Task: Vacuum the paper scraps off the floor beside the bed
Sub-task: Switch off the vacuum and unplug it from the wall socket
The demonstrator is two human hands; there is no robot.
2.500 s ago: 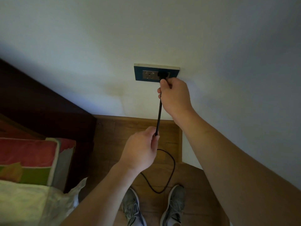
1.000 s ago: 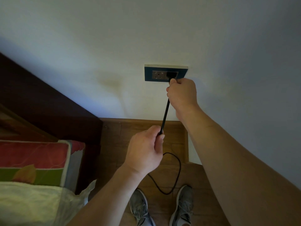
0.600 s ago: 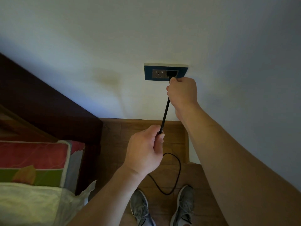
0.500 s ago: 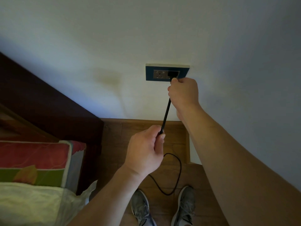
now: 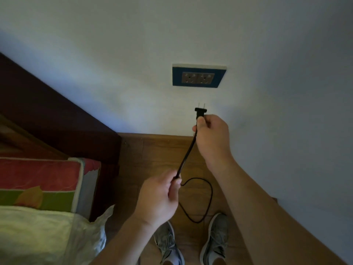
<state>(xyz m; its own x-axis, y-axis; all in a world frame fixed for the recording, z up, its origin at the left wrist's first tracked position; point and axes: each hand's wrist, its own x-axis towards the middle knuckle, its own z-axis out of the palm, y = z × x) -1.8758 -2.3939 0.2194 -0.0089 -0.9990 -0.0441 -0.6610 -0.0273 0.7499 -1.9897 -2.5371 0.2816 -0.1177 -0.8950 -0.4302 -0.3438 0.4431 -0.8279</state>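
Black two-prong plug free of wall socket, just below it. Right hand fingers pinched on plug; left hand fist closed around thin black cord, which loops to wooden floor.

Head view, steeply downward, close to wall.

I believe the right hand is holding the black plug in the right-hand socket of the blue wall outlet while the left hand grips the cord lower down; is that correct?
Not quite. In the head view the plug is out of the outlet, held below it with its prongs bare. The rest stands: the right hand holds the plug and the left hand grips the cord lower down.
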